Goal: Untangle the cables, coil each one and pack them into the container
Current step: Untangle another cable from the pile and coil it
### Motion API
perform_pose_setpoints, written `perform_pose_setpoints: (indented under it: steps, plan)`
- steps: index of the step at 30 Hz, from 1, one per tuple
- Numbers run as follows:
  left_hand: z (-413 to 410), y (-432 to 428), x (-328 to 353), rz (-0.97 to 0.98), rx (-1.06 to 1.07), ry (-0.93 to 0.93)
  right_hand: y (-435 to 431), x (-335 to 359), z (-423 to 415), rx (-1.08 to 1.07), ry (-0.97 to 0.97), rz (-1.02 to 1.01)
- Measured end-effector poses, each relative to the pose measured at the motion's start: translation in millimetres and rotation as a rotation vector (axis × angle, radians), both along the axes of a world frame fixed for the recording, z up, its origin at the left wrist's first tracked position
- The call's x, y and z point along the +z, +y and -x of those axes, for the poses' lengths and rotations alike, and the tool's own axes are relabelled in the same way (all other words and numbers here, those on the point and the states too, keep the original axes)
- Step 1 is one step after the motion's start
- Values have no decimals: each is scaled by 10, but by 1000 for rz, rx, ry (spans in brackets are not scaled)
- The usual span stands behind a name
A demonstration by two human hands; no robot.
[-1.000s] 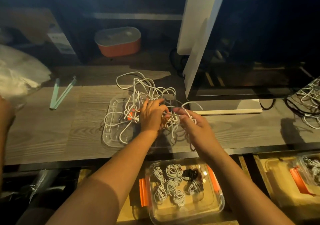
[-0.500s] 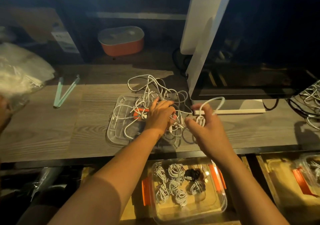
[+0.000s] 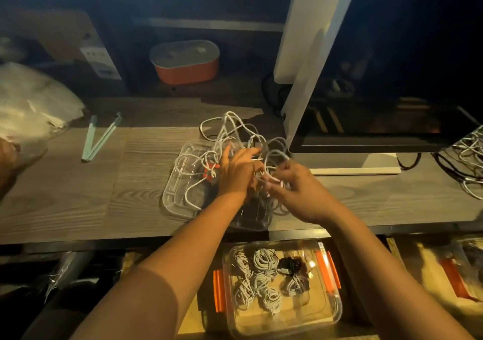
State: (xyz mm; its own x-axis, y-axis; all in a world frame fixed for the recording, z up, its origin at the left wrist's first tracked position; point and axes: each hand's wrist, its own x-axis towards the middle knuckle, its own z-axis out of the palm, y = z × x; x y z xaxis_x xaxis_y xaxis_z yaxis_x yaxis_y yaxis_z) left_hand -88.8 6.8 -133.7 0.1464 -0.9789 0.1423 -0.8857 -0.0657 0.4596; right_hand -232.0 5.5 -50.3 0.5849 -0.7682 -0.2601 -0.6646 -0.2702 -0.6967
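Now L grip [image 3: 236, 172] presses, R grip [image 3: 295, 190] pinches tangle [image 3: 230, 128] sprawling rearward.

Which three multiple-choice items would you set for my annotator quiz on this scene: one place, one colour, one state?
1. Where is the container of coils? A beside the monitor; B below the desk's front edge; C on the back shelf.
2. Its clips are: A orange; B blue; C green.
3. The right hand is: A lying flat; B curled on white cables; C holding a lid.
Key: B, it shows under the desk edge; A, both side clips are orange; B, its fingers curl round the strands.
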Motion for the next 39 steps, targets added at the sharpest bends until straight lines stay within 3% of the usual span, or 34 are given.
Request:
perform_pose_setpoints:
  steps: [2, 3, 7, 11, 12, 18, 24, 28, 32, 36, 39]
  plan:
    - [-146, -25, -104, 40, 59, 42, 60, 171, -3, -70, -400, -158]
    - [-223, -33, -136, 53, 94, 53, 69, 240, -2, -76, -500, -214]
    - [-235, -72, 32, -30, 71, 93, 40, 194, 19, -48, -311, -105]
    - [-210, -9, 214, 55, 120, 546, 15, 40, 157, -35, -163, -69]
    - [-219, 43, 263, 78, 106, 562, 7, 35, 192, -17, -133, -53]
    - [-190, 195, 500, 207, -271, -14, -25, 69, 281, 104, -19, 2]
    - [-130, 250, 575, 189, -208, -272, -20, 82, 352, 67, 65, 70]
    - [-2, 385, 689, -88, -188, -170, -108, -23, 521, -116, 380, 293]
    - [211, 449, 668, -124, -132, -100, -114, -73, 602, -162, 605, 346]
    - [321, 457, 737, -134, -62, -31, 106, -53, 492, 14, 369, 175]
    - [367, 483, 831, -67, -68, 33, 280, -164, 340, -28, 122, 116]
